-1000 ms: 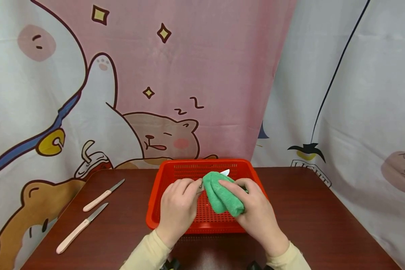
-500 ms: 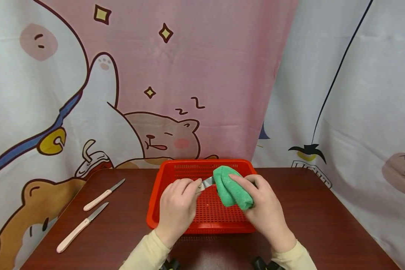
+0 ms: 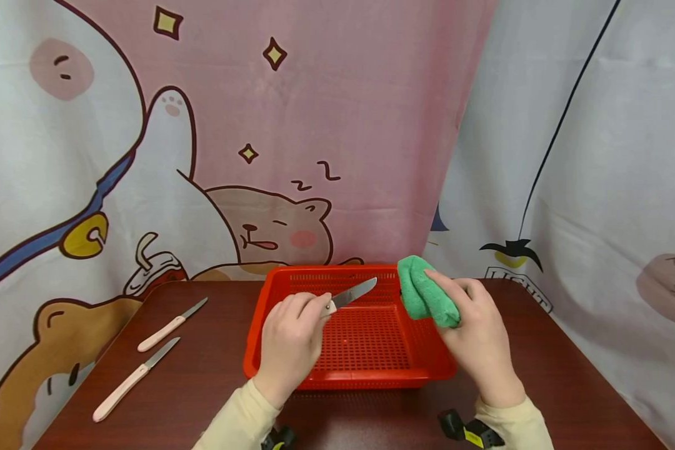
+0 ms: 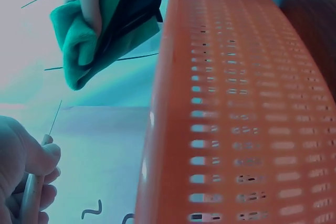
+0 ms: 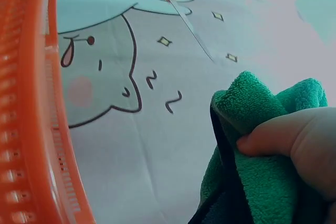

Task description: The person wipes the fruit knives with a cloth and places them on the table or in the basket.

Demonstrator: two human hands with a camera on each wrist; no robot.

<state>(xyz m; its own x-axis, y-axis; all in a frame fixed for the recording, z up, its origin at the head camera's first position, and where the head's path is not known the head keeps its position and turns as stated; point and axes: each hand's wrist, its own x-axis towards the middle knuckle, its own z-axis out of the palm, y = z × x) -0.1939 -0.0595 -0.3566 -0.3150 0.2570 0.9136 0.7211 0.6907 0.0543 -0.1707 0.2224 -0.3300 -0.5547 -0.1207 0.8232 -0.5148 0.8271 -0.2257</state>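
Note:
My left hand [image 3: 292,340] grips a knife [image 3: 355,292] by its pale handle above the red basket [image 3: 349,377]. The bare blade points up and to the right. In the left wrist view the thumb and curled fingers wrap round the handle. My right hand [image 3: 480,334] pinches a folded green cloth [image 3: 427,292] over the basket's right rim, apart from the blade. In the right wrist view the thumb presses the fluffy cloth [image 5: 262,182], which shows a dark side, and the knife tip stands a short way off.
Two more knives with pale handles, a farther one [image 3: 163,333] and a nearer one [image 3: 120,392], lie on the left of the dark brown table [image 3: 540,362]. A patterned curtain [image 3: 337,112] hangs right behind the table.
My right hand has drawn the green cloth off the blade, up and to the right, so the blade now shows whole. The left hand with the knife has shifted slightly left.

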